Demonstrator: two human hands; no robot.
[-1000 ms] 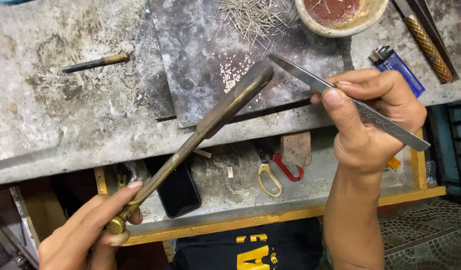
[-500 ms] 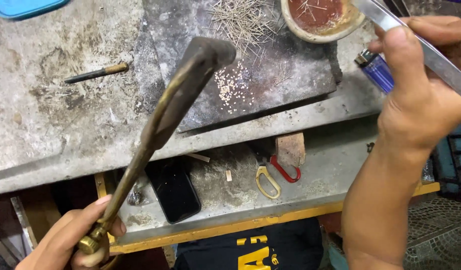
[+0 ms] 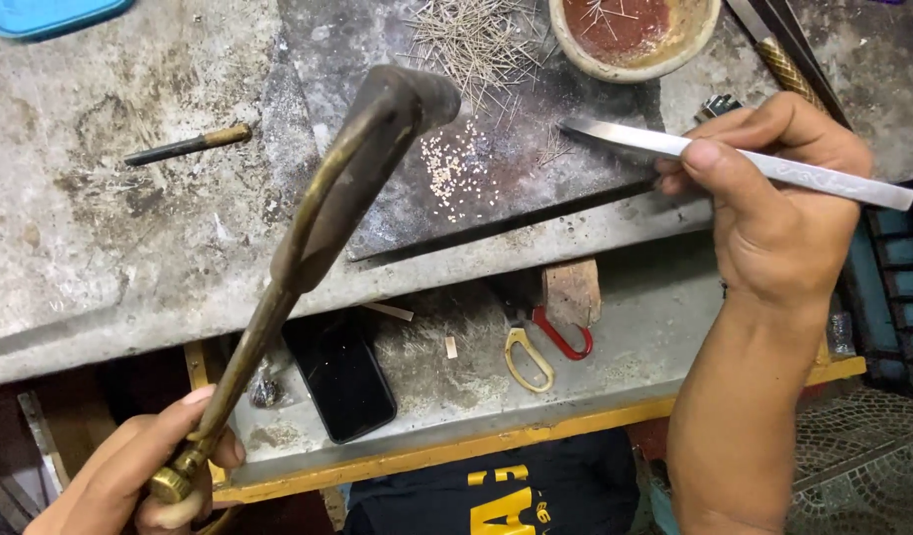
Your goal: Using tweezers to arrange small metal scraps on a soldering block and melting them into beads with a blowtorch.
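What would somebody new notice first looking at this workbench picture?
Probably the long brass torch-like tool, raised diagonally across the middle and gripped at its bottom end by the left hand in the lower left. Next, the right hand on the right, pinching big flat steel tweezers whose tip points left over the dark slab. On that slab lie a patch of tiny pale beads and a heap of thin wire bits.
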